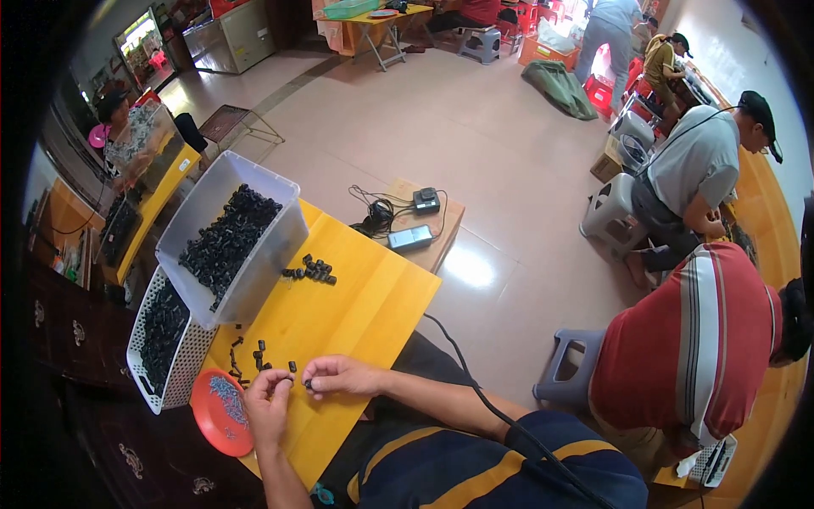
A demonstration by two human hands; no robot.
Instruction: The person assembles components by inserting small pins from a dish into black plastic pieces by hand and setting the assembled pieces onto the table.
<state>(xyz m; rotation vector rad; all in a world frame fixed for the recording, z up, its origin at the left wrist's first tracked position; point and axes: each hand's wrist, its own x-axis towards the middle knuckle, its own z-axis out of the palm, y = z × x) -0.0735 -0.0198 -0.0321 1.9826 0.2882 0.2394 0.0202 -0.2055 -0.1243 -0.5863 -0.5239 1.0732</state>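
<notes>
Small black cylindrical part [307,384] pinched at right hand [337,375] fingertips, just above yellow table, near left hand [270,399].

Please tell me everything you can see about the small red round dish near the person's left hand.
The small red round plastic dish is shallow, with a low raised rim, and looks like smooth plastic. It lies flat at the near left corner of the yellow wooden table, partly over the edge. Inside it is a heap of tiny grey pieces, too small to identify. The white perforated plastic basket of black parts stands directly behind it, touching or almost touching. The left hand is just beside its right rim; whether they touch cannot be told.
</notes>
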